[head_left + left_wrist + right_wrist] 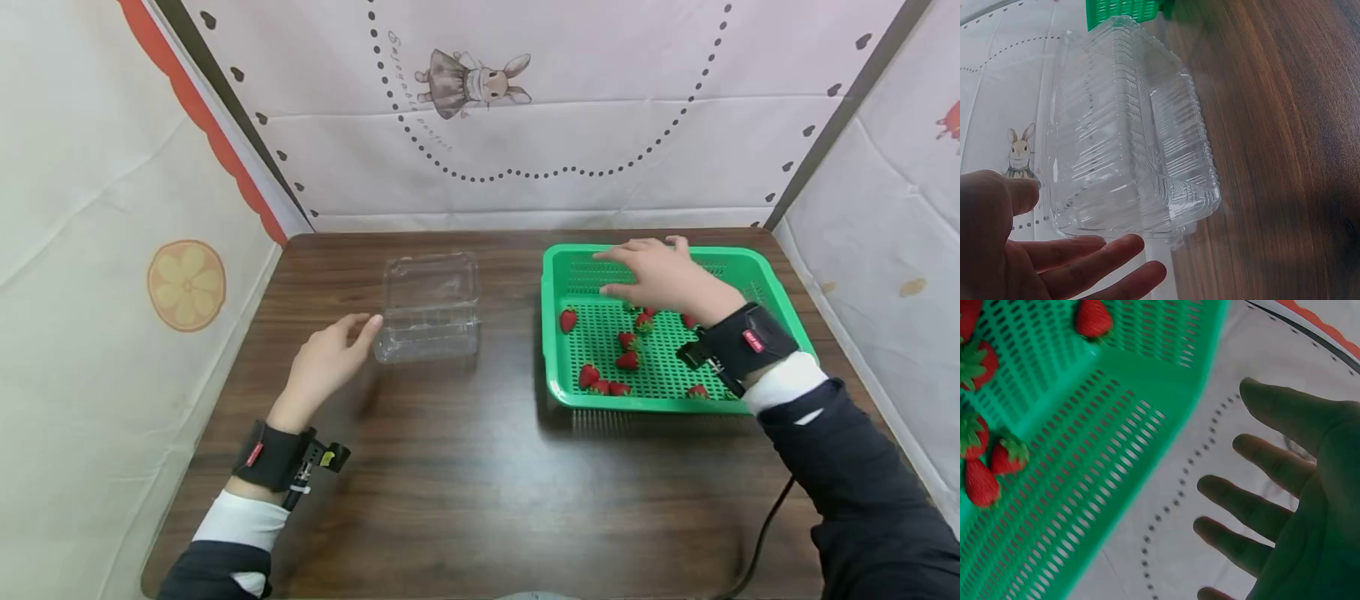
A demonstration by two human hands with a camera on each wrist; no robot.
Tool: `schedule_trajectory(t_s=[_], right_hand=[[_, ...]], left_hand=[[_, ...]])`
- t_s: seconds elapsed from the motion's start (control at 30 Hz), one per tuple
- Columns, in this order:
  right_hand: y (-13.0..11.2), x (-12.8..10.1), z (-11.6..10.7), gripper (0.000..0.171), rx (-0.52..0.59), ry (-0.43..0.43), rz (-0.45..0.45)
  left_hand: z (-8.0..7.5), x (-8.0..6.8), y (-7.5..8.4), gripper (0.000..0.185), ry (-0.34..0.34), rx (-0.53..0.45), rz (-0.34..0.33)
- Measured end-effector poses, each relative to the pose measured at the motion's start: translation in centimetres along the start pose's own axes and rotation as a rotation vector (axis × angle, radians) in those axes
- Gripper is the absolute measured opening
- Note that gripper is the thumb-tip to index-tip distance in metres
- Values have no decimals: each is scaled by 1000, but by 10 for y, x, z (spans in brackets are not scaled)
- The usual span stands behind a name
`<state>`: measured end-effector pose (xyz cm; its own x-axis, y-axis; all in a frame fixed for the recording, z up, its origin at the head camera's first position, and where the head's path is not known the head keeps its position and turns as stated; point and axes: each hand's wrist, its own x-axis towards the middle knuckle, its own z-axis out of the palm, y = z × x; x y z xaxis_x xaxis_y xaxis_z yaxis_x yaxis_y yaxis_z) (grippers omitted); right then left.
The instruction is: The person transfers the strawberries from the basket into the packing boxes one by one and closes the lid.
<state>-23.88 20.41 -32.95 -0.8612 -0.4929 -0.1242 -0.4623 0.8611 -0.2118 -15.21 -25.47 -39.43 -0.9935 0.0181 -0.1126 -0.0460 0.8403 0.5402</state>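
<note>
A clear plastic clamshell box [426,335] stands on the table with its lid raised. My left hand [330,360] is at its left side; in the left wrist view the fingers [1094,269] reach out relaxed by the box's near end, and whether they touch it is hard to tell. Over the back part of a green plastic basket [550,333] hovers my right hand [667,277], fingers spread and holding nothing. Red strawberries [627,361] lie scattered on the basket floor, some hidden under the hand. The right wrist view shows several strawberries [982,484] apart from the fingers.
The brown wooden table [480,483] has cloth walls on its left, back and right. A black cable [765,533] runs down at the front right. Dark wristbands with small cameras sit on both wrists.
</note>
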Motion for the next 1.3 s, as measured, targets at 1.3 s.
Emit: schedule_trajectory(t_s=[1.3], right_hand=[[-3, 63, 94, 40, 89, -142, -193]], left_hand=[[25, -10, -9, 72, 102, -36, 48]])
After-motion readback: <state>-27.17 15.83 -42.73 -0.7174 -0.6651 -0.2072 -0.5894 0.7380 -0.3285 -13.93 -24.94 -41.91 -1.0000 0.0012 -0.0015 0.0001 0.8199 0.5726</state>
